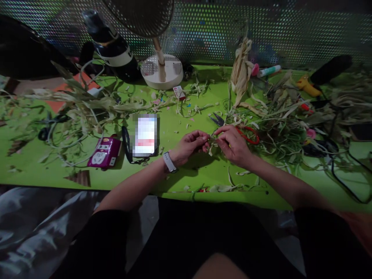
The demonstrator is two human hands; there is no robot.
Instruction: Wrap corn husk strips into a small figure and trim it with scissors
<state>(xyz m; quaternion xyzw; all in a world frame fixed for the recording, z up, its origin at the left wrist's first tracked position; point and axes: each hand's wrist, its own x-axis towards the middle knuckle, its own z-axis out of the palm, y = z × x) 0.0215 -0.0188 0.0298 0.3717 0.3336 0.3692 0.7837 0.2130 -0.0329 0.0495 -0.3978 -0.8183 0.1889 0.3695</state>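
My left hand [190, 146], with a white watch on its wrist, and my right hand [234, 145] meet over the green table [180, 176]. Both pinch a small bundle of dried corn husk strips [211, 144] between fingertips. Red-handled scissors [247, 133] lie just behind my right hand, blades pointing left. Loose husk scraps lie under and around the hands.
A phone [145, 135] and a purple power strip [105, 152] lie to the left. A fan base [162, 71], a dark bottle [112, 46] and a husk figure [241, 69] stand at the back. Husk piles [287, 124], cables and a yellow glue gun [308, 86] crowd the right.
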